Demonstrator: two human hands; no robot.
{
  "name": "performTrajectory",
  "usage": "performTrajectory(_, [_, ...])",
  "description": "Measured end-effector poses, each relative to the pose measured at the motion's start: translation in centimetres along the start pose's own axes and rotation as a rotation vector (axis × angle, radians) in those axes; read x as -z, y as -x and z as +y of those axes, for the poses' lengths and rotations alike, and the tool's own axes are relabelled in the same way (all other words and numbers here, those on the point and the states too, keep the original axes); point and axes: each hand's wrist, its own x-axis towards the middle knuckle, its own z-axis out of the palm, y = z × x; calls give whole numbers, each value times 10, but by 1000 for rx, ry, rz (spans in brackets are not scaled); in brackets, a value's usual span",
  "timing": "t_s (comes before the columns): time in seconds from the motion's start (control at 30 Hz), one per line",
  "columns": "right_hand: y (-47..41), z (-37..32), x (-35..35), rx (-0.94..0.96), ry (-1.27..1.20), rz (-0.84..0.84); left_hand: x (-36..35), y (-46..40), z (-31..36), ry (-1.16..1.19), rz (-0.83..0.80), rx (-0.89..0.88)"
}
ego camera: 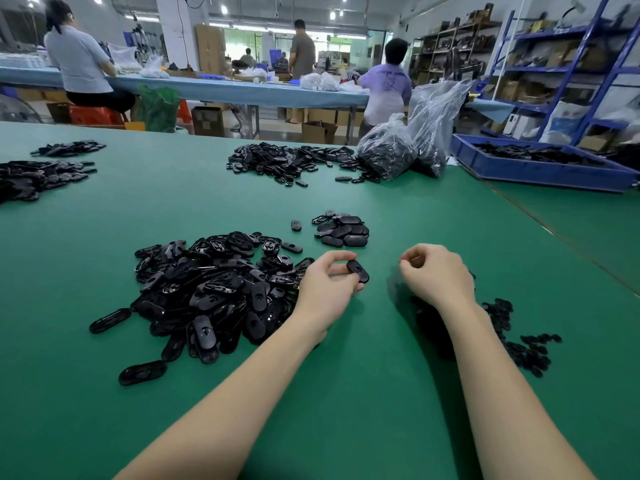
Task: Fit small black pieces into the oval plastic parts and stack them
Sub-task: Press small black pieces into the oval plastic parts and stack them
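Black oval part [357, 270] pinched in your left hand [327, 289] fingers, above the worktop [346, 393]. Right hand [437, 275] fingers curled; can't tell if they hold a small piece. Risk: misaligned insert, part slips.

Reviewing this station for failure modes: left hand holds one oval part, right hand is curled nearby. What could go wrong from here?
1. The left hand pinches the oval part only by its edge; it could slip during fitting.
2. Whether the right hand holds a small piece can't be seen; a fit may be missed.
3. The loose pile sits against the left wrist and may scatter.
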Motion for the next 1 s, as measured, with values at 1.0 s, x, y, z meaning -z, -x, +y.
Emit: performTrajectory(1.0, [3,7,-25,54,-167,73,1,-3,-1,-13,-25,1])
